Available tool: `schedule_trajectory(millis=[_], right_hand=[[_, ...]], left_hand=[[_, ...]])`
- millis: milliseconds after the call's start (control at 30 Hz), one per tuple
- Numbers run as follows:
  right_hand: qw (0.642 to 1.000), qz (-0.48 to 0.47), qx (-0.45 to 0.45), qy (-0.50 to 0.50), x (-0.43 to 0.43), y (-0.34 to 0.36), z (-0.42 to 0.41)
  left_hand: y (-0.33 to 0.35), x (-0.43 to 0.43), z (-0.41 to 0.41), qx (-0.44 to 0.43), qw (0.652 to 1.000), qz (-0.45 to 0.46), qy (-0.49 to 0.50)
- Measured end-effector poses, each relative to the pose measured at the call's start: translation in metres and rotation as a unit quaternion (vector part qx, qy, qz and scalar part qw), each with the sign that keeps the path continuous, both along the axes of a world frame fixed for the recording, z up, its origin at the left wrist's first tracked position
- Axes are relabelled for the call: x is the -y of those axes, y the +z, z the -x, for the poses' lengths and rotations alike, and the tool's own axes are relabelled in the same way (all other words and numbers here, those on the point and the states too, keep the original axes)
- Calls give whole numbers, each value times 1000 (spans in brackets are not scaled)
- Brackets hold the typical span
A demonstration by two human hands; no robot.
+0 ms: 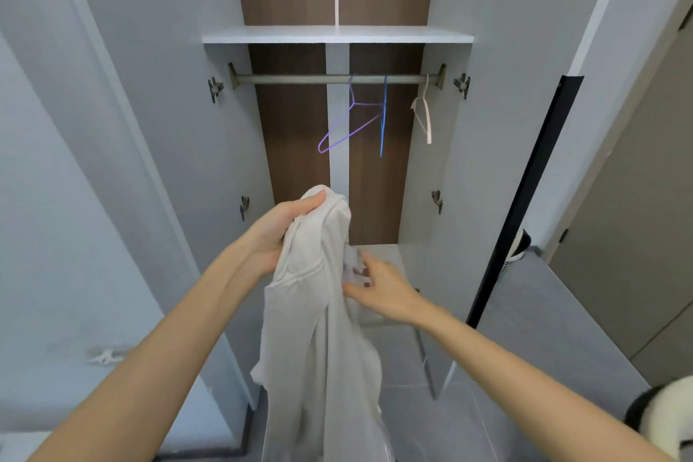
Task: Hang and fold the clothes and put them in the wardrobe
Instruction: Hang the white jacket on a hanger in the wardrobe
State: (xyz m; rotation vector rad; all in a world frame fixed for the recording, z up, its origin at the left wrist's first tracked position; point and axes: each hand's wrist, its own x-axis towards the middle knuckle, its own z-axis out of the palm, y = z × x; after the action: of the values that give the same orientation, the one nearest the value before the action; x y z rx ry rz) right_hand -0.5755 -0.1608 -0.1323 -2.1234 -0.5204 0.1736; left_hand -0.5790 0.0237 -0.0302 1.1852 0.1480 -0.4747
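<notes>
The garment (318, 311), pale grey and limp, hangs bunched in mid-air near the viewer, in front of the open wardrobe (296, 146) and not yet inside it. It is judged soft, light and without stiffness: it will sag and twist from any single hold, so the shoulders or neckline are the sound places to take it for hanging. The left hand (281, 232) grips the bunched top, fingers curled round the cloth. The right hand (386, 293) pinches a fold at the garment's right edge, lower down. Farther in, the rail (292, 79) carries three bare hangers right of centre: a purple hanger (337, 124), a blue hanger (382, 131) and a pale hanger (427, 124). A shelf (337, 36) sits above the rail.
</notes>
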Motion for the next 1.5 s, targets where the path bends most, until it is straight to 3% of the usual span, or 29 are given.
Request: schedule_trajectory(millis=[133,233,300,400,533,600,667,767,833,867,900,967,1000,1033,1100,1167,1333,1500], right_hand=[[993,-93,64,-44,-15,1,1],[987,-72,78,-120,-1,12,-9],[983,-32,100,-151,16,22,-18],[977,-55,140,-149,36,44,-21],[976,-40,192,-93,44,79,-20],[972,44,223,-66,49,92,-21],[962,115,241,-61,57,99,-19],[962,101,240,-87,72,105,-17],[967,71,221,-105,78,106,-17],[970,63,211,-106,79,106,-16],[972,55,203,-105,79,106,-16],[974,34,196,-106,76,103,-16],[974,22,197,-110,75,102,-15],[973,10,198,-117,74,101,-15],[971,-11,200,-129,74,100,-15],[971,-39,196,-130,74,105,-12],[967,-117,187,-128,85,118,-6],[970,-143,137,-139,118,114,-3]], left_hand=[[7,6,8,48,998,-29,-23],[11,-2,10,99,994,-45,19],[9,-16,9,144,981,-121,37],[-2,-37,8,189,948,-253,22],[-31,-44,2,197,928,-313,45],[-48,-41,-4,168,939,-290,75],[-59,-37,-12,110,969,-190,117],[-71,-43,-21,27,978,-34,203],[-79,-52,-18,-13,984,-90,155],[-82,-55,-13,-39,980,-184,62],[-82,-54,-7,-60,944,-317,-63],[-79,-43,2,-51,806,-521,-275],[-76,-32,2,-4,759,-577,-302],[-74,-18,1,67,741,-610,-274],[-69,16,2,223,752,-607,-129],[-67,59,9,321,791,-519,-39],[-80,120,8,360,836,-411,48],[-81,106,-22,386,707,-587,81]])
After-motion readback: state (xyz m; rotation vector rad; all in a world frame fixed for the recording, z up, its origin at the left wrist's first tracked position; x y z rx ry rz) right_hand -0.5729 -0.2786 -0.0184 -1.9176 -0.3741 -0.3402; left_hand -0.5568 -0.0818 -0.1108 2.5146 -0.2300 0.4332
